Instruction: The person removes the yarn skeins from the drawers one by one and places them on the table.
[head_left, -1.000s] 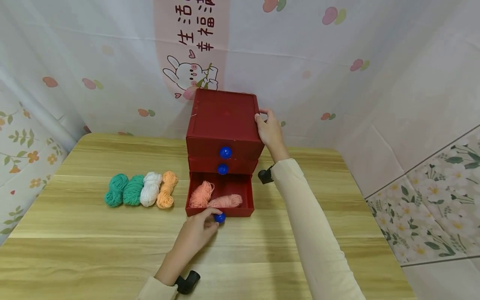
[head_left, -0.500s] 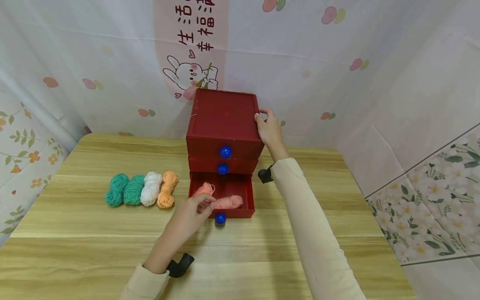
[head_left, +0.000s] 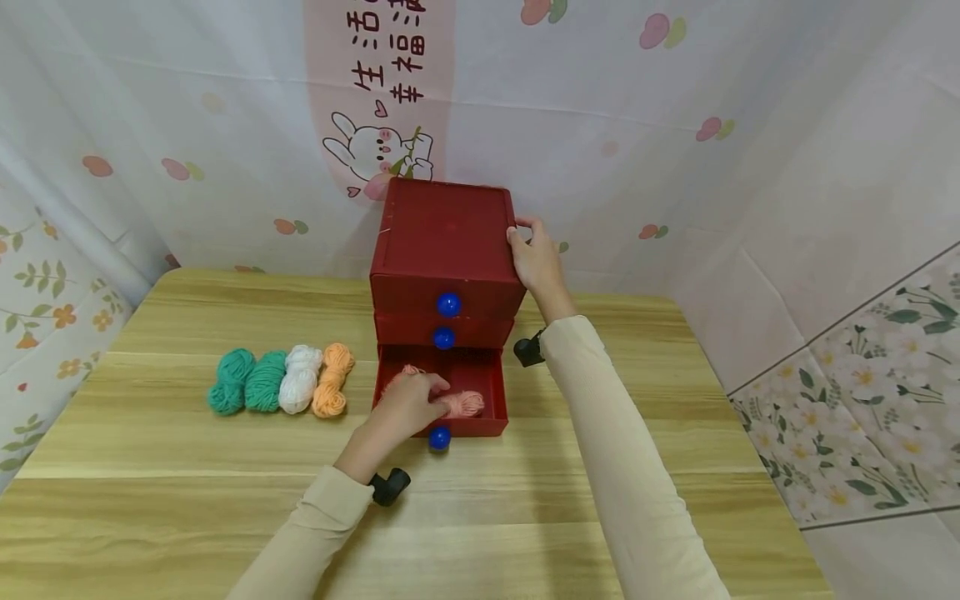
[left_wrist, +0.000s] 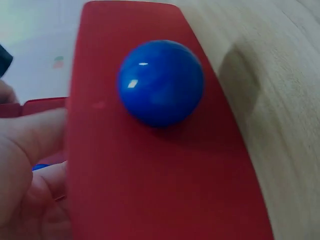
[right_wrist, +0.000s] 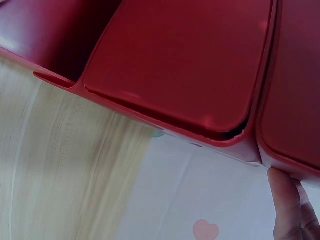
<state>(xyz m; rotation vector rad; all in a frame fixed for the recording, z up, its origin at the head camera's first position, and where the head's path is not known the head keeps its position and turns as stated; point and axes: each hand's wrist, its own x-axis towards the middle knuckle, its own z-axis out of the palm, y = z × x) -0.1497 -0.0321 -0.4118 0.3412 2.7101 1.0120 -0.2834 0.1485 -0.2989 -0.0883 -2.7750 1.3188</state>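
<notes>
My left hand reaches over the front of the pulled-out bottom drawer, fingers bent down inside. It covers most of a coral yarn skein and reaches the left end of a pink yarn skein. The fingertips are hidden, also behind the drawer front in the left wrist view, so a grip cannot be made out. My right hand rests against the upper right side of the red drawer cabinet. In the right wrist view its fingers touch the cabinet's side.
On the table left of the cabinet lie two green skeins, a white skein and an orange skein in a row. Two upper drawers with blue knobs are closed. A printed curtain hangs behind.
My left hand has let go of the bottom drawer's blue knob, then moved over the drawer front and down onto the yarn inside. The right hand stays at the cabinet's side.
</notes>
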